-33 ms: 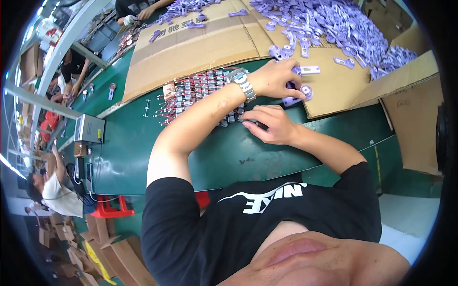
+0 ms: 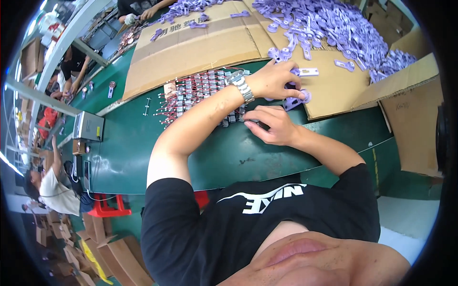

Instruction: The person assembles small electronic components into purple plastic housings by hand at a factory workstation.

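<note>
My left hand, with a metal-band watch at its wrist, is curled over a purple plastic part with a round end, at the edge of the cardboard. Its thumb and fingertips close on this part. Just below, my right hand has thumb and forefinger drawn together beside the near right edge of the motor rows; what they pinch is hidden. The small grey motors with red wires lie in rows on the green table, partly under my left forearm.
A large heap of purple parts covers the cardboard sheet. At right stands a cardboard box. A grey metal box sits at the table's left. Other people work at the far left and top; a red stool stands below.
The purple part under my left fingers has shifted slightly and turned, so more of its body shows toward my right hand. My right hand has barely moved.
</note>
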Motion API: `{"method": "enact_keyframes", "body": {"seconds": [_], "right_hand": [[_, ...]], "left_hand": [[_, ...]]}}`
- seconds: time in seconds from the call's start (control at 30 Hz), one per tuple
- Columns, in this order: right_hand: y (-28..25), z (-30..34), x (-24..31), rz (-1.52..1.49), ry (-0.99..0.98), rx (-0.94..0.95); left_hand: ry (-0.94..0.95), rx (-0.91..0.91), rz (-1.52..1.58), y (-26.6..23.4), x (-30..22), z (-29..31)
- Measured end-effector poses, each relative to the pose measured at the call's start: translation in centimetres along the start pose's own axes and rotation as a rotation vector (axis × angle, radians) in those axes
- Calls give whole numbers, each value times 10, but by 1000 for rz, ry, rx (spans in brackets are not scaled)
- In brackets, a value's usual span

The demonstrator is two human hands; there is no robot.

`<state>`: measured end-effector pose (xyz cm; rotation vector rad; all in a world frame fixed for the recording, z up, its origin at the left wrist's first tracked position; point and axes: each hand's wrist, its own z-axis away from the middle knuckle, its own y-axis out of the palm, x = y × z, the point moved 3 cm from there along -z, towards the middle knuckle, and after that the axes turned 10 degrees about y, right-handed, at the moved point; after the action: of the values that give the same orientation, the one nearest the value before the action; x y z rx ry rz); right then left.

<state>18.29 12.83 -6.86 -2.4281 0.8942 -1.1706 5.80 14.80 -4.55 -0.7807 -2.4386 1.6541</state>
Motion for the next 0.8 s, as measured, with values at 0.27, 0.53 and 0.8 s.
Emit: {"method": "enact_keyframes", "body": {"seconds": [0.27,0.53,0.8], "right_hand": [[-25,-31,15,-114,215,-120],[-64,-97,-9,-427,568,-29],[-37,-137,-30,-330,495,-43]], "left_hand": [[-172,-247,387,-48,-6,52],[-610,-681,721,-96,19,110],[-753,-1032,1518,-99,59,167]]}}
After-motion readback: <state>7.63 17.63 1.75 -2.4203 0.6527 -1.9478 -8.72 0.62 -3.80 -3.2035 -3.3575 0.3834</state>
